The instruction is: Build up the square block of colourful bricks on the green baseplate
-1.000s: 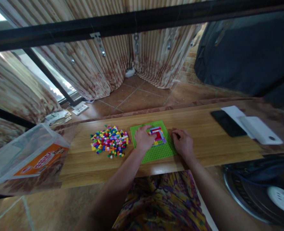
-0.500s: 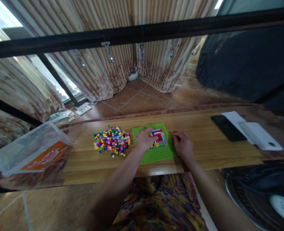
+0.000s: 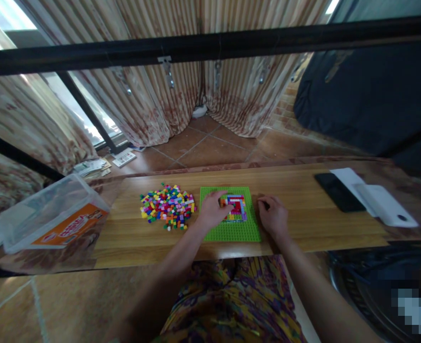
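Note:
A green studded baseplate lies on the wooden table, bearing a low square build of toy bricks in red, white, blue, purple and yellow. My left hand rests over the left side of the plate, with thumb and fingers apart at the build's left edge; nothing shows between them. Just off the plate's right edge, my right hand lies on the table with its fingers curled in and thumb close to the index finger. Whatever those fingers may hold is hidden. A pile of loose toy bricks spreads left of the plate.
On the left stands a clear plastic box with an orange label. A black phone and a white device lie at the table's right end. A dark metal bar crosses beyond the table, before striped curtains.
The baseplate has turned slightly clockwise and now sits squarer to the table. My left hand's thumb and fingers have spread wider. My right hand stays beside the plate; the camera view shifted a little.

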{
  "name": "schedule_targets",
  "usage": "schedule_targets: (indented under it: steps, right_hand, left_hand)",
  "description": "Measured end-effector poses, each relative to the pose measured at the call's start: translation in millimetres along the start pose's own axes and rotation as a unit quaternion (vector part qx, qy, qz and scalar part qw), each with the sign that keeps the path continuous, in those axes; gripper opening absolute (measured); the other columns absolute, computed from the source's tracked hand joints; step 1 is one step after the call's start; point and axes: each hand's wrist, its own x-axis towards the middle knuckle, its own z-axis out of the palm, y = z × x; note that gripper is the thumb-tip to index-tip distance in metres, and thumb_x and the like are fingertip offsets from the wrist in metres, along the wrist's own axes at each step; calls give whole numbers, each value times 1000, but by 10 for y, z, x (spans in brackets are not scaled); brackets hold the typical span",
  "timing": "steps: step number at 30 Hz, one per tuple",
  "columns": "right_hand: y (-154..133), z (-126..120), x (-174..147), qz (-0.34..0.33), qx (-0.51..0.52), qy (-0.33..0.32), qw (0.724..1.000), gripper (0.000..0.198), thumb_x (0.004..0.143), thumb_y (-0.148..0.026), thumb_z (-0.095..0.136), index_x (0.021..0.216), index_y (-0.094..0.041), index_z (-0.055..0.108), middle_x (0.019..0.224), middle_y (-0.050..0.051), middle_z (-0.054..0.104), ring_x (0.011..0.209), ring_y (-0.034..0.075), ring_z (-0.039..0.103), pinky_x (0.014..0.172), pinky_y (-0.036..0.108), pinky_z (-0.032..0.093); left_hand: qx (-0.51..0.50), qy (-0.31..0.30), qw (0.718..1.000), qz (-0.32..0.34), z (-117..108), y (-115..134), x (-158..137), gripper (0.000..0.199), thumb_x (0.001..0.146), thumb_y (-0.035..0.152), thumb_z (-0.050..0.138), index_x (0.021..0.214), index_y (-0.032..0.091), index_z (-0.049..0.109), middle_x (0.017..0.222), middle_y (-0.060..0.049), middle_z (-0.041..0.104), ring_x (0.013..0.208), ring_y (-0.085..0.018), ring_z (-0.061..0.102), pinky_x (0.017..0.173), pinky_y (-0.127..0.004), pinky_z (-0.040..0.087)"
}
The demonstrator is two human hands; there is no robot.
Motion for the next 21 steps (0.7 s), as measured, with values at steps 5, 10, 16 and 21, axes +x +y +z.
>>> schedule_targets:
  steps: [5,10,16,21]
  right_hand:
    - [1,-5,-11,-3,5,7,1000,27,88,-33,49,84,-18,71,89,11,70,86,24,61,78,38,48]
    - [-5,-15,-8,0,-8,7,1000,28,88,-34,49,84,-18,72,89,12,70,87,26,62,78,39,48]
    - [6,-20,-9,-7,-6,10,1000,28,87,-34,50,84,-17,72,89,12,71,86,26,63,77,39,49]
    - [4,-11,-12,0,-5,19,1000,27,87,-34,50,84,-18,72,89,11,71,86,25,63,79,39,49]
  left_hand:
    - [66,87,993,37,-308,-222,-399,28,83,17,63,110,19,68,112,-9,69,110,-23,62,101,-39,49]
    - [191,126,973,-23,-747,-580,-722,20,84,16,59,100,19,70,108,-8,70,104,-25,62,99,-43,49]
    - [267,94,958,-46,-852,-700,-797,25,83,18,61,105,18,72,110,-11,70,105,-28,61,98,-45,49]
    - [292,92,952,-23,-804,-659,-739,20,86,20,59,100,20,73,108,-10,70,103,-28,62,96,-45,49]
